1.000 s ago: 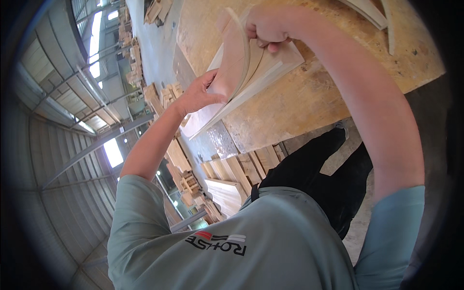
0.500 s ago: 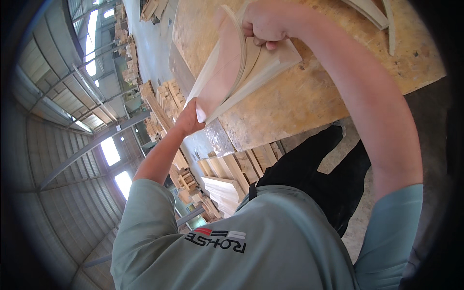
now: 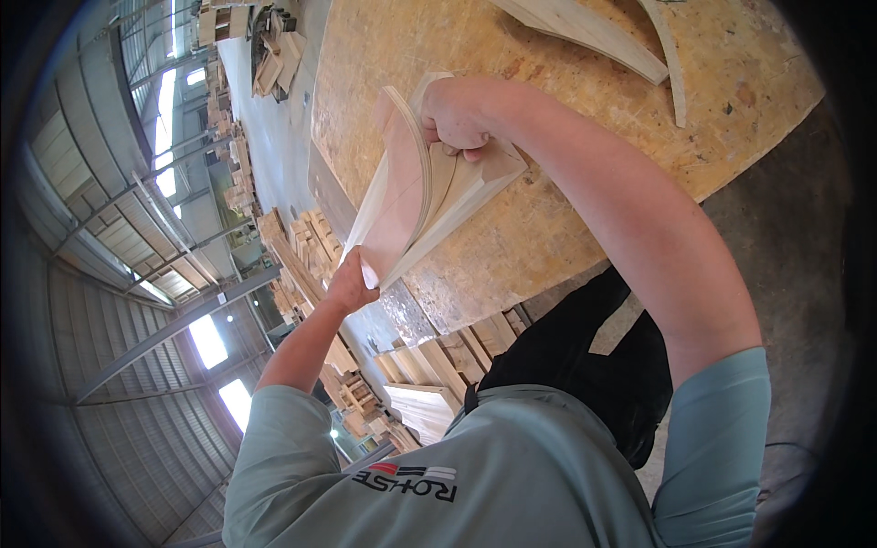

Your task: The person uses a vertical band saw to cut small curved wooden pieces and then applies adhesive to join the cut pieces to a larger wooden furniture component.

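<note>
A pale wooden assembly (image 3: 398,187) lies slanted across the worktable, made of a broad flat panel and a curved piece with a layered edge. Its near left end is gripped by my left hand (image 3: 354,283), with the thumb on top and the fingers going out of sight beneath it. My right hand (image 3: 459,114) is closed and bent down over the inner side, beside the curved edge. What its fingers hold, if anything, is hidden. A dark line curves along the inner face (image 3: 445,178) under that hand.
The worn yellowish worktable (image 3: 585,164) has a corner at the right. Curved wooden strips (image 3: 585,38) lie at its far side. Stacked boards (image 3: 438,361) stand below the near edge. Wood scraps (image 3: 278,55) sit on the floor beyond, with more stacks (image 3: 315,242) at the left.
The view has shifted, so the table, assembly and both hands appear lower and further left. Both hands stay at the same parts of the wood, and more of the far strips shows.
</note>
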Demonstrator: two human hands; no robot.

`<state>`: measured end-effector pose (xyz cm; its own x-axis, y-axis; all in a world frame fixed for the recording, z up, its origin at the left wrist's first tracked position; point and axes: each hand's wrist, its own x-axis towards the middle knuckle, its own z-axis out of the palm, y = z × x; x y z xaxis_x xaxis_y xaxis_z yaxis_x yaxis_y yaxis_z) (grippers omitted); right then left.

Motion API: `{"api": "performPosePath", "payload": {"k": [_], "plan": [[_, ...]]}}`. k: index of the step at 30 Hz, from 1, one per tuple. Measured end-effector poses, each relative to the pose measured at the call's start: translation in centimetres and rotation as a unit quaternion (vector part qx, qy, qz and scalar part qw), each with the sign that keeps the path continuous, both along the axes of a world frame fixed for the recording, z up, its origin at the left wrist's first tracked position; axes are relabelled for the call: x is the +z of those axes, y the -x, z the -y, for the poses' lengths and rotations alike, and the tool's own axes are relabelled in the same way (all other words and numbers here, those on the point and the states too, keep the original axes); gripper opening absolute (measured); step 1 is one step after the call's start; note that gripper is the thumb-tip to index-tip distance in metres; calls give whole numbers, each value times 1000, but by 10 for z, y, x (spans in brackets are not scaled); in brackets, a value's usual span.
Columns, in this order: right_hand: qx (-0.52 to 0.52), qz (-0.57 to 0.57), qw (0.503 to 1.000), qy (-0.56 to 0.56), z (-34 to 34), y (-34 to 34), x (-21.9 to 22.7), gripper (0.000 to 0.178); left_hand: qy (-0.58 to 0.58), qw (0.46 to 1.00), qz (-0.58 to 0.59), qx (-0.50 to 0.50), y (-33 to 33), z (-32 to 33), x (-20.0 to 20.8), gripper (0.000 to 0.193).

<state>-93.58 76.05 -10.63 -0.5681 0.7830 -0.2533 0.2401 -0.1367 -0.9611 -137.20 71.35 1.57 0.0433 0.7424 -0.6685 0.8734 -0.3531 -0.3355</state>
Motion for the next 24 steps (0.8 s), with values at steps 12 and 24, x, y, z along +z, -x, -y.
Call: {"api": "performPosePath", "payload": {"k": [12, 24], "plan": [[-28, -55, 998, 21, 0, -5, 1, 30, -9, 999, 6, -39, -2, 0, 1, 93], [-4, -38, 996, 77, -10, 4, -1, 26, -5, 1000, -16, -24, 8, -2, -1, 96]]}}
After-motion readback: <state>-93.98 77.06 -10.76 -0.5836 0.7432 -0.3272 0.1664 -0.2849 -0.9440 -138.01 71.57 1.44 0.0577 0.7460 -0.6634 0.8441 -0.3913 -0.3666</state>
